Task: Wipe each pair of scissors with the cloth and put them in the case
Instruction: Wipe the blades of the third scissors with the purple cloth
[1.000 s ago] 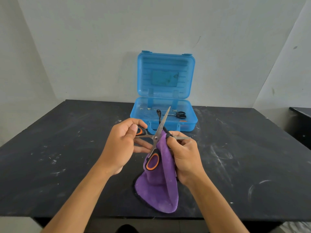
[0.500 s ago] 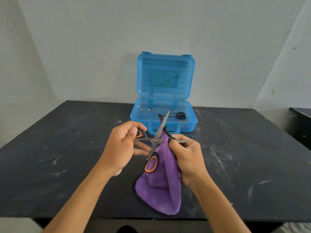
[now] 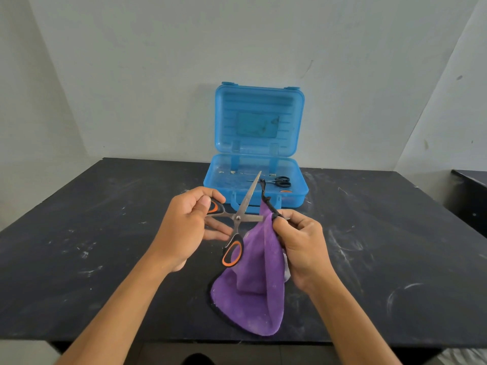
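- Head view, in hand: the left hand (image 3: 184, 227) grips the far handle loop of the orange-and-black scissors (image 3: 237, 219), thumb curled over it, held above the black table (image 3: 92, 233) in front of the person. The blades stand spread in a cross, one pointing far toward the case, the other running right into the cloth.
- Head view, cloth: the right hand (image 3: 300, 241) pinches the purple cloth (image 3: 253, 285) around that right-pointing blade; the cloth's lower part drapes down onto the near table edge.
- Head view, done so far: the blue case (image 3: 295, 196) sits open at the far middle of the table, lid upright. A small pair of black-handled scissors (image 3: 279, 181) already lies in its tray; something orange shows beside it, too small to identify.
- Head view, what remains: judging by this, the wipe of the held pair is midway, since only one blade is wrapped. The other blade, then placing this pair in the tray, look outstanding. No further scissors show on the table.
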The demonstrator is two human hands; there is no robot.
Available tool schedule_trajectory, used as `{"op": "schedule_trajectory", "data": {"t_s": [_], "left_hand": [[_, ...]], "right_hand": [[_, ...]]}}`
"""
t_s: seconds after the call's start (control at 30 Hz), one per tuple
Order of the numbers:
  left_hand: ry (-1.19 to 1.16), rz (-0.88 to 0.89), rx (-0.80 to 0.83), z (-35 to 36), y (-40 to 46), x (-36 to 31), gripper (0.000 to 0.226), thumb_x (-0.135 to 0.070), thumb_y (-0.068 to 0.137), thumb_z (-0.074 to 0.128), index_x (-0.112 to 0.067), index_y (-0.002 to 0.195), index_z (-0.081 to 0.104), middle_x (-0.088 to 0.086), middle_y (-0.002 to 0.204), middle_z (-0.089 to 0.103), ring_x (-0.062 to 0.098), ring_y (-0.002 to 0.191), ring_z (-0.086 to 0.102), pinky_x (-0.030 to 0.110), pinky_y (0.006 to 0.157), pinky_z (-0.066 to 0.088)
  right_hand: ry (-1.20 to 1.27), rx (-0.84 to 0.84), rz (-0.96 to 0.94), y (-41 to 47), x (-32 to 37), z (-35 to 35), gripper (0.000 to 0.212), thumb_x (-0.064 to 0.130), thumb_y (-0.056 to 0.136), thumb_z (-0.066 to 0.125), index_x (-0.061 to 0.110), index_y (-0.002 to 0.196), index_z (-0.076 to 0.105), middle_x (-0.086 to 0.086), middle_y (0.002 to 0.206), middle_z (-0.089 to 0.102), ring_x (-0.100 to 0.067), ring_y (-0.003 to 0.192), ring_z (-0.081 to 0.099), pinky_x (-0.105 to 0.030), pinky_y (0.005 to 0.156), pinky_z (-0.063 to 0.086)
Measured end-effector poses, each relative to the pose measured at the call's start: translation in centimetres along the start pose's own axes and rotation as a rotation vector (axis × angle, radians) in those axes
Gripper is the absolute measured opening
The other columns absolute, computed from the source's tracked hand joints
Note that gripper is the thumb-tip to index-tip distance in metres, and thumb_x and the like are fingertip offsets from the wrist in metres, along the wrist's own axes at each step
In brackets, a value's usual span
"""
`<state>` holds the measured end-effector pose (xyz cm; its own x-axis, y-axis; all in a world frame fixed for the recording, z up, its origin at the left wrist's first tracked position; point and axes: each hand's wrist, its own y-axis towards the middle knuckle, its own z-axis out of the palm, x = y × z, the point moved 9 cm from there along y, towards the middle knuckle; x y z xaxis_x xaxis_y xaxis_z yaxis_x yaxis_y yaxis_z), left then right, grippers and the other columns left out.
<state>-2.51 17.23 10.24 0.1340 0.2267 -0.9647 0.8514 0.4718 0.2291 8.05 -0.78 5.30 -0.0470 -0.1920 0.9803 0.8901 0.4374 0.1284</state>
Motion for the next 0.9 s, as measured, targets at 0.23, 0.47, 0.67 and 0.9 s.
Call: {"op": "schedule_trajectory", "data": {"t_s": [0.23, 0.47, 0.67, 0.9], "left_hand": [[-0.010, -0.017, 0.015, -0.4, 0.2, 0.2, 0.037, -0.011, 0.109, 0.032, -0.012, 0.096, 0.066, 0.014, 0.093, 0.056, 0.034, 0.065, 0.075, 0.033, 0.059, 0.063], [0.012, -0.009, 0.028, -0.7, 0.3, 0.4, 0.037, -0.012, 0.109, 0.032, -0.013, 0.096, 0.067, 0.015, 0.093, 0.056, 0.035, 0.066, 0.075, 0.035, 0.060, 0.063], [0.025, -0.011, -0.027, -2.9, 0.4, 0.2, 0.040, -0.012, 0.109, 0.033, -0.017, 0.091, 0.069, 0.013, 0.093, 0.059, 0.036, 0.063, 0.075, 0.036, 0.058, 0.063], [0.120, 0.018, 0.077, -1.4, 0.5, -1.2, 0.037, -0.013, 0.108, 0.036, -0.018, 0.092, 0.069, 0.011, 0.093, 0.062, 0.034, 0.063, 0.075, 0.039, 0.059, 0.064]], "right_hand": [[-0.004, -0.001, 0.010, 0.1, -0.2, -1.1, 0.008, 0.027, 0.079, 0.077, 0.021, 0.080, 0.083, -0.005, 0.079, 0.076, -0.021, 0.075, 0.072, -0.035, 0.070, 0.059], [0.028, -0.010, 0.002, 0.1, -0.1, -1.8, 0.010, 0.028, 0.080, 0.079, 0.020, 0.083, 0.084, -0.004, 0.080, 0.078, -0.017, 0.072, 0.075, -0.029, 0.067, 0.060], [0.154, -0.131, 0.005, 0.5, 0.7, -4.8, 0.014, 0.029, 0.089, 0.077, 0.017, 0.086, 0.084, -0.004, 0.077, 0.078, -0.015, 0.066, 0.072, -0.026, 0.061, 0.061], [-0.006, 0.071, -0.070, 1.0, 3.6, -2.3, 0.007, 0.021, 0.094, 0.078, 0.018, 0.095, 0.084, -0.006, 0.086, 0.078, -0.018, 0.077, 0.072, -0.026, 0.069, 0.060]]}}
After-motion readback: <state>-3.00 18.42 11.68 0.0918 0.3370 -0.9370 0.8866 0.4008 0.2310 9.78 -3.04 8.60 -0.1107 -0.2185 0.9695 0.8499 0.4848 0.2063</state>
